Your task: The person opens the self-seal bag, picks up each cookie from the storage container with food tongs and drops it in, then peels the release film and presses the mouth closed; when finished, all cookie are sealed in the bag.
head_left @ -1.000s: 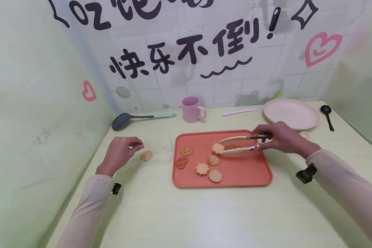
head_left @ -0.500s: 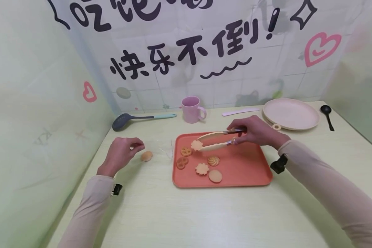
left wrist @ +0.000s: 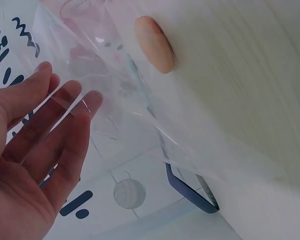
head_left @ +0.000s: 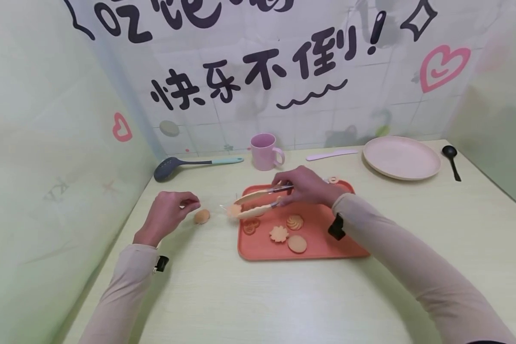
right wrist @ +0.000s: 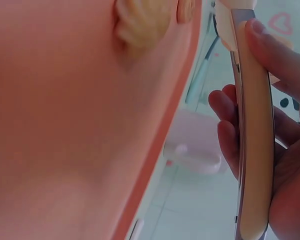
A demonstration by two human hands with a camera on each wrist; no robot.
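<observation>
My left hand [head_left: 166,217] pinches the edge of a clear plastic bag [left wrist: 140,132] between thumb and fingertips. A small brown bun [head_left: 201,216] shows through or beside the film, just right of that hand. In my right hand [head_left: 308,187] I grip a pair of food tongs [right wrist: 255,130], thumb on one arm and fingers on the other. Between the cream tips of the tongs is a pale flower-shaped cookie [head_left: 234,210], at the bag's mouth by the tray's left edge. On the red tray [head_left: 322,246] lie a swirl cookie [head_left: 295,222], another flower cookie [head_left: 279,234], a round cookie [head_left: 297,244] and a pretzel-shaped one [head_left: 250,226].
Along the back stand a slotted spoon [head_left: 167,169], a purple mug [head_left: 263,152], a lilac knife [head_left: 332,155] and a pink plate [head_left: 402,157]. A black spoon [head_left: 450,157] lies at the right. A wall rises behind the table.
My right hand has carried the tongs and flower cookie leftward across the tray to the bag's mouth. The left hand has stayed in place, still pinching the bag.
</observation>
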